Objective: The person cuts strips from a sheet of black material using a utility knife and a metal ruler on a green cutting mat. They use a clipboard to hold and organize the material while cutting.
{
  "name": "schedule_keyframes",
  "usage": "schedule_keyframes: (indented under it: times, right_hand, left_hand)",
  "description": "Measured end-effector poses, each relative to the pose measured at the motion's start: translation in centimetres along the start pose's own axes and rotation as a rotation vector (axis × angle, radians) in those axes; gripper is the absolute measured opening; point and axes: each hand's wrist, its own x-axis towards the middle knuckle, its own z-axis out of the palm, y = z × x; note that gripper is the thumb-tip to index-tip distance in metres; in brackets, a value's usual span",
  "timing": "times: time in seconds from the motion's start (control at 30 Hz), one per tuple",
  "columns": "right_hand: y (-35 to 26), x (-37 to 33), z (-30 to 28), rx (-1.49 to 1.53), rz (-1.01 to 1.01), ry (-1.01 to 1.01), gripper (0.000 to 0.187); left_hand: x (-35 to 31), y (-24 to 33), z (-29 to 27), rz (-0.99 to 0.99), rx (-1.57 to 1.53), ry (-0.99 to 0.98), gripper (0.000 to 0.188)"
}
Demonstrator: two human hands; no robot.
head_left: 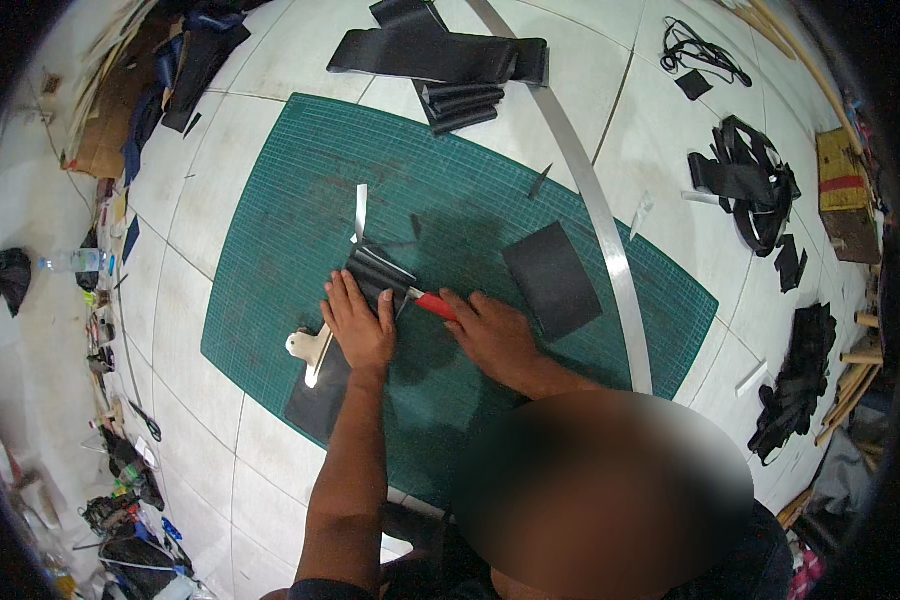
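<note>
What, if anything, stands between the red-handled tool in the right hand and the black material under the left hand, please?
Nothing visible does: the red-handled tool in the right hand has its metal tip close by the black material. The left hand lies on it, and the pale clip sits farther left.

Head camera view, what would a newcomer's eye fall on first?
The large green gridded cutting mat dominates the middle of the white tiled floor, with a long flat silvery strip crossing its right side. Near the mat's centre, the red-handled metal tool in the right hand stands out beside the black folded material under the left hand.
</note>
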Motion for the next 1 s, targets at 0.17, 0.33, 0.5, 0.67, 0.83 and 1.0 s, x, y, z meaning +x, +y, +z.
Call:
schedule_keyframes:
  times: [0.17, 0.33, 0.5, 0.67, 0.83, 1.0]
  right_hand:
    - [0.0, 0.7, -0.1, 0.0, 0.033, 0.02, 0.048]
    - [0.4, 0.1, -1.1, -0.017, 0.063, -0.016, 0.046]
    - [1.0, 1.8, -0.8, -0.044, 0.025, -0.026, 0.044]
    - [1.3, 2.4, -1.3, 0.024, 0.021, -0.02, 0.044]
    - [0.4, 7.5, 0.8, 0.04, -0.065, 0.064, 0.044]
    - [-0.7, 14.1, -1.8, 0.335, 0.095, 0.182, 0.047]
  left_hand:
    - [0.0, -0.2, 0.2, -0.033, 0.06, -0.038, 0.077]
    - [0.1, 0.3, -0.1, -0.041, 0.066, -0.061, 0.081]
    - [0.1, 0.3, 0.0, -0.039, 0.056, -0.056, 0.083]
    - [-0.1, 0.3, -0.1, -0.046, 0.062, -0.057, 0.084]
    - [0.1, 0.4, -0.2, -0.046, 0.068, -0.073, 0.084]
    - [0.2, 1.0, -0.1, -0.039, 0.038, -0.067, 0.083]
